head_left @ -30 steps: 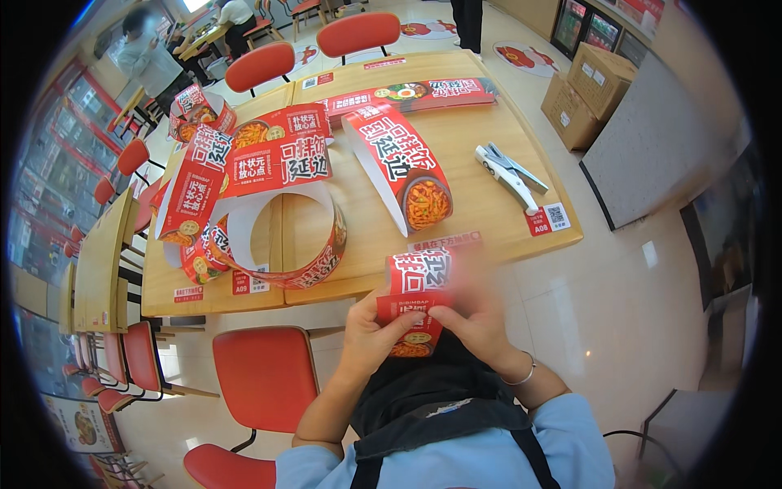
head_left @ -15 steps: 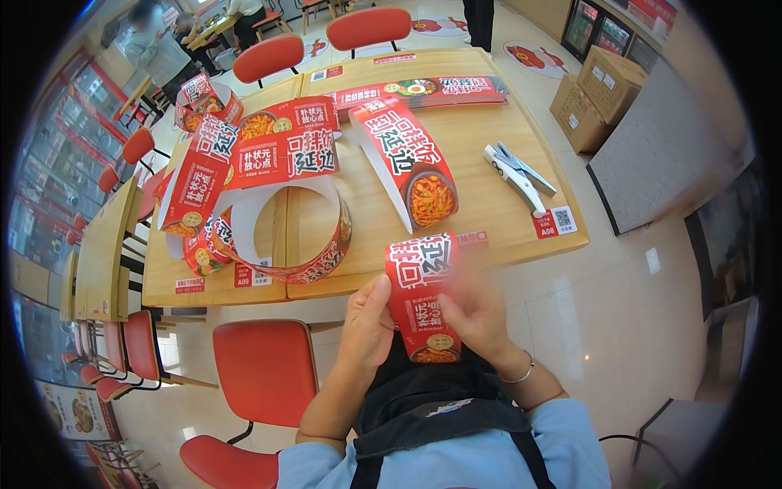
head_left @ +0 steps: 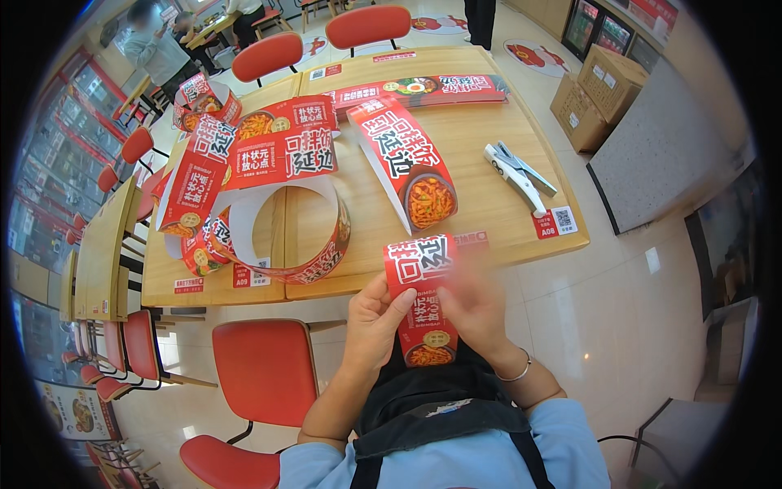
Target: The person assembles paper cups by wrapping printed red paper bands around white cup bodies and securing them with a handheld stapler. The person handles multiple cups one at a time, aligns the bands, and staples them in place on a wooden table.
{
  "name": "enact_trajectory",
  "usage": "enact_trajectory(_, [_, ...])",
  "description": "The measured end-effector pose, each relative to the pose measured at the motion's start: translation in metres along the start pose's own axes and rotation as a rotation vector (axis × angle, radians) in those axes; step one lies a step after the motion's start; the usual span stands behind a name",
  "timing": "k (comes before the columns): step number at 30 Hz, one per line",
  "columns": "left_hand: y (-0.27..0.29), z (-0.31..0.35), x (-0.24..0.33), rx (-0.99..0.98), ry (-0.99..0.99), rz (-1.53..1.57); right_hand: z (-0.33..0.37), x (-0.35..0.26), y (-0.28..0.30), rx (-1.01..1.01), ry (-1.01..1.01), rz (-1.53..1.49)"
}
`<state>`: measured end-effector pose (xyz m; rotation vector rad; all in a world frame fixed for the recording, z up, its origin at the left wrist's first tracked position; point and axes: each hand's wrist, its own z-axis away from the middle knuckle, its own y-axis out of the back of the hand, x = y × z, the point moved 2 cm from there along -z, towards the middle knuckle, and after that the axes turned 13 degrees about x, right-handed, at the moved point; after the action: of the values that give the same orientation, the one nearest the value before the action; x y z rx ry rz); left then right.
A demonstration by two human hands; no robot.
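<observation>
Big wooden table (head_left: 472,134) across the view, red chair (head_left: 267,371) by its near edge, printed cardboard loops (head_left: 195,191) bunched on its left! Centre, above the lap: a red cardboard sleeve (head_left: 422,330). Left hand (head_left: 373,322) pinches its left edge, thumb in front; right hand (head_left: 476,318) is at the right edge, too blurred to tell whether it grips. White-and-grey stapler (head_left: 517,181) lies table-right; slim bracelet (head_left: 519,372), right wrist.

Red chairs (head_left: 265,367) stand beside wooden tables (head_left: 481,220) on shiny pale flooring (head_left: 586,322).
</observation>
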<state>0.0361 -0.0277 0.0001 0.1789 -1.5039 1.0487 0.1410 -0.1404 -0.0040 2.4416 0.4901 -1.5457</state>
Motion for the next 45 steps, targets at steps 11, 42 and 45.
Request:
enact_trajectory(11, [0.000, -0.001, -0.001, 0.017, -0.033, -0.029, 0.004, 0.002, -0.002, -0.015, -0.146, -0.148])
enact_trajectory(42, [0.028, -0.022, 0.019, 0.131, 0.066, -0.191, -0.124, 0.067, 0.135, -0.045, -0.397, 0.147])
enact_trajectory(45, [0.027, -0.022, 0.027, 0.084, 0.048, -0.211, -0.074, 0.041, 0.121, -0.362, -0.237, 0.342])
